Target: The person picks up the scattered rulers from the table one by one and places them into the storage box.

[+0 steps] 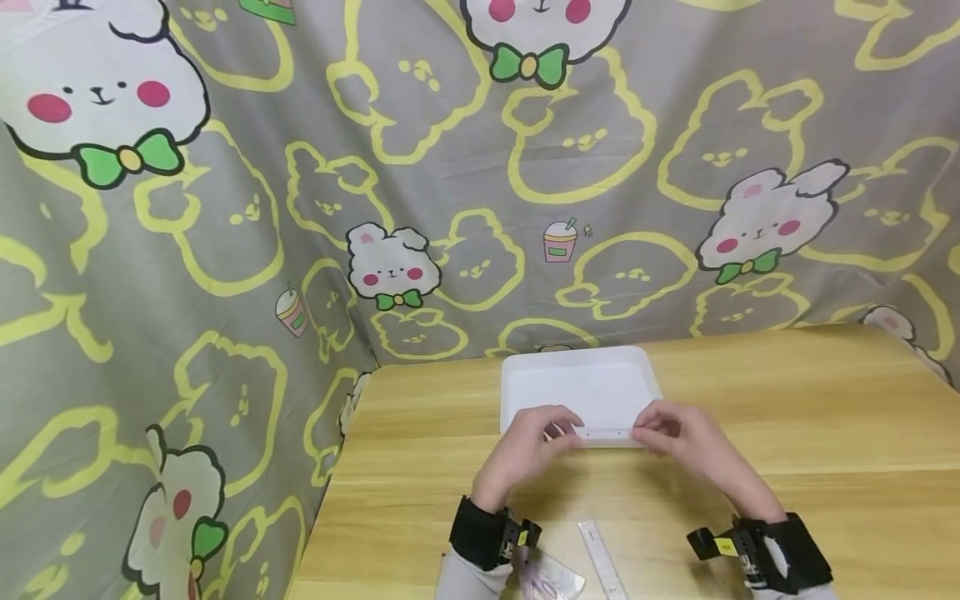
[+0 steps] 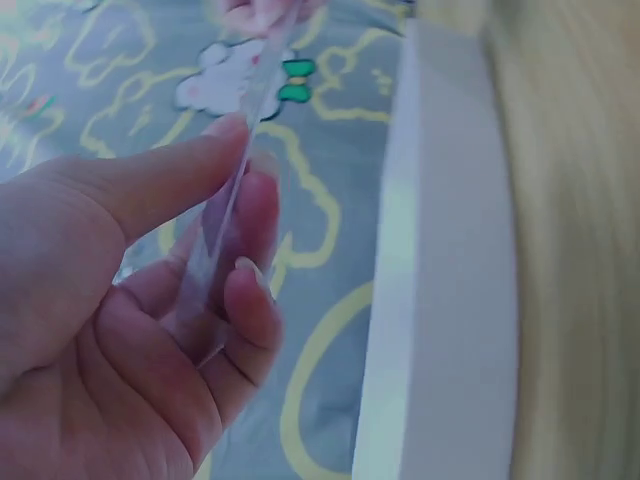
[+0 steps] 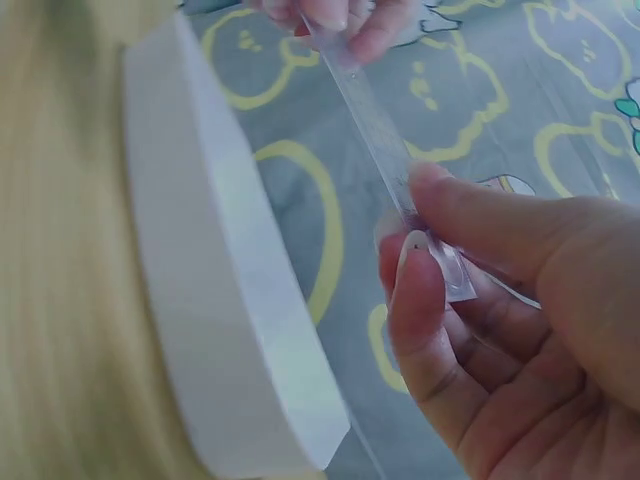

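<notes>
Left hand and right hand: clear ruler pinched at each end, held level over near rim of white tray. Judged light, thin, flexible, slick; best gripped by ends.

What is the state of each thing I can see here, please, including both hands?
Clear ruler: held level by both ends, over the tray's near edge.
Left hand: pinches the ruler's left end.
Right hand: pinches the ruler's right end.
White tray: flat on the table, nothing visible in it.
Second ruler: lying on the table, untouched.
Wooden table: bears the tray.
</notes>
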`<action>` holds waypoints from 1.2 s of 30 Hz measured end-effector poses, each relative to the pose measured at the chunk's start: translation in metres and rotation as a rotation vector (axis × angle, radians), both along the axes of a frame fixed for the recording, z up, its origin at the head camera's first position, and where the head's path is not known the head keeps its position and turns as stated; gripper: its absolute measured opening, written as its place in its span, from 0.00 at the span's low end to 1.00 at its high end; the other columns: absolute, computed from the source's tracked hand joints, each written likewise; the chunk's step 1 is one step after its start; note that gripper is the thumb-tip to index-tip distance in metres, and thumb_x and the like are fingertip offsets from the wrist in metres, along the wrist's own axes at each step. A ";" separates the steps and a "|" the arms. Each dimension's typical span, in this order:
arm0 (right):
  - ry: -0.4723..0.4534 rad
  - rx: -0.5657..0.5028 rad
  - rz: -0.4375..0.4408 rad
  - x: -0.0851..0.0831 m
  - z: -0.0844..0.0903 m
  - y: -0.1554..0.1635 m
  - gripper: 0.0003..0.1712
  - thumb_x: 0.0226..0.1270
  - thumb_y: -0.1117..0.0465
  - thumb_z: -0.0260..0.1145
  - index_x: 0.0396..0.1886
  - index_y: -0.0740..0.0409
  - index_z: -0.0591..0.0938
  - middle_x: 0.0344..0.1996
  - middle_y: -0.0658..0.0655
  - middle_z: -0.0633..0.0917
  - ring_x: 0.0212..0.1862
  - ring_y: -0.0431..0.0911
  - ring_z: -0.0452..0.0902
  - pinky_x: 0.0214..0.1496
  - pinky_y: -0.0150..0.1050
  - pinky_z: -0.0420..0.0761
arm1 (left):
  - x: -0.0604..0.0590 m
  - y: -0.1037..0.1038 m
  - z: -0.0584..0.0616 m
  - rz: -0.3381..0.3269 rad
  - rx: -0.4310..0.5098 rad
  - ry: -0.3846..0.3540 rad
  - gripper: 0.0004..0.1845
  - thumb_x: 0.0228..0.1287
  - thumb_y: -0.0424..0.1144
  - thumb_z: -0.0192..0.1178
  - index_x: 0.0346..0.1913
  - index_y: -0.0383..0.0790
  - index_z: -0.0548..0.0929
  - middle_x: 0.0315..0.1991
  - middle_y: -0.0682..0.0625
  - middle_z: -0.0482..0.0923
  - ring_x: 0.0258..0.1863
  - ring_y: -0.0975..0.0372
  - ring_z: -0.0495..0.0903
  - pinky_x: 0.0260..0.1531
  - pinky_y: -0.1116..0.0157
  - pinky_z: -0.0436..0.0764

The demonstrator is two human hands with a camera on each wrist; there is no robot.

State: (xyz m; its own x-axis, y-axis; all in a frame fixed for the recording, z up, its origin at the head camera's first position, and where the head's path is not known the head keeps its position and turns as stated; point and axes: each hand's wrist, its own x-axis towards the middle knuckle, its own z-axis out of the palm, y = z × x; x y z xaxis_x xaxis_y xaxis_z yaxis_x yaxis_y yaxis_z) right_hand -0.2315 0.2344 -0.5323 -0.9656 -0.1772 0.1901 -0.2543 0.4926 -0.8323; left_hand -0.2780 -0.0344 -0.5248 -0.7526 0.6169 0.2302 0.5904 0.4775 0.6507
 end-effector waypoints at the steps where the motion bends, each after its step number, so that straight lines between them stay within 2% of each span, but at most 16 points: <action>1: 0.010 0.004 -0.021 -0.002 0.000 -0.001 0.03 0.69 0.63 0.73 0.38 0.58 0.86 0.28 0.52 0.87 0.27 0.42 0.80 0.29 0.36 0.82 | -0.001 -0.002 0.000 0.011 0.030 -0.013 0.08 0.72 0.38 0.68 0.50 0.43 0.89 0.38 0.54 0.87 0.35 0.73 0.81 0.39 0.75 0.80; 6: 0.080 0.017 -0.107 -0.015 0.002 -0.009 0.05 0.72 0.61 0.72 0.42 0.58 0.87 0.31 0.53 0.88 0.30 0.43 0.83 0.30 0.36 0.81 | -0.006 -0.010 -0.001 0.119 0.147 -0.042 0.09 0.73 0.38 0.67 0.53 0.43 0.88 0.41 0.51 0.85 0.37 0.69 0.82 0.41 0.71 0.82; 10: 0.124 0.000 -0.142 -0.027 -0.003 -0.018 0.06 0.71 0.63 0.73 0.43 0.60 0.87 0.33 0.55 0.89 0.30 0.41 0.85 0.31 0.34 0.80 | -0.012 -0.014 -0.009 0.217 0.212 -0.044 0.09 0.72 0.38 0.68 0.52 0.43 0.88 0.44 0.49 0.83 0.38 0.67 0.82 0.43 0.69 0.82; 15: 0.139 0.004 -0.176 -0.039 -0.017 -0.028 0.06 0.69 0.67 0.73 0.43 0.61 0.88 0.35 0.58 0.90 0.32 0.43 0.86 0.34 0.34 0.81 | -0.021 -0.017 -0.020 0.271 0.229 0.000 0.08 0.71 0.35 0.69 0.49 0.38 0.89 0.42 0.45 0.84 0.37 0.63 0.85 0.43 0.68 0.84; 19: 0.153 0.059 -0.197 -0.045 -0.029 -0.038 0.05 0.69 0.68 0.72 0.43 0.59 0.89 0.38 0.58 0.90 0.37 0.49 0.87 0.40 0.39 0.83 | -0.028 -0.021 -0.030 0.316 0.171 0.053 0.05 0.70 0.34 0.69 0.45 0.37 0.89 0.38 0.47 0.83 0.36 0.62 0.83 0.42 0.68 0.82; 24: 0.161 0.133 -0.202 -0.047 -0.040 -0.048 0.02 0.68 0.66 0.74 0.38 0.61 0.89 0.38 0.58 0.91 0.41 0.54 0.88 0.47 0.52 0.85 | -0.033 -0.025 -0.038 0.351 0.030 0.090 0.02 0.70 0.35 0.69 0.37 0.42 0.89 0.35 0.53 0.81 0.37 0.64 0.80 0.42 0.68 0.80; 27: 0.165 0.176 -0.193 -0.046 -0.045 -0.049 0.01 0.67 0.66 0.75 0.34 0.59 0.90 0.35 0.55 0.92 0.39 0.52 0.87 0.46 0.52 0.84 | -0.033 -0.026 -0.041 0.343 -0.050 0.112 0.03 0.70 0.35 0.70 0.36 0.43 0.88 0.35 0.54 0.82 0.37 0.65 0.81 0.42 0.69 0.80; 31: 0.136 0.229 -0.168 -0.047 -0.046 -0.048 0.03 0.66 0.67 0.75 0.32 0.55 0.90 0.32 0.52 0.91 0.36 0.47 0.84 0.43 0.47 0.81 | -0.033 -0.026 -0.042 0.328 -0.129 0.158 0.03 0.69 0.35 0.70 0.36 0.44 0.88 0.34 0.54 0.82 0.37 0.64 0.81 0.41 0.69 0.80; 36: 0.103 0.273 -0.131 -0.048 -0.045 -0.047 0.03 0.64 0.67 0.76 0.32 0.55 0.90 0.32 0.51 0.91 0.38 0.48 0.84 0.44 0.49 0.80 | -0.033 -0.022 -0.044 0.305 -0.212 0.186 0.03 0.67 0.34 0.72 0.34 0.43 0.89 0.32 0.54 0.81 0.34 0.65 0.79 0.38 0.70 0.78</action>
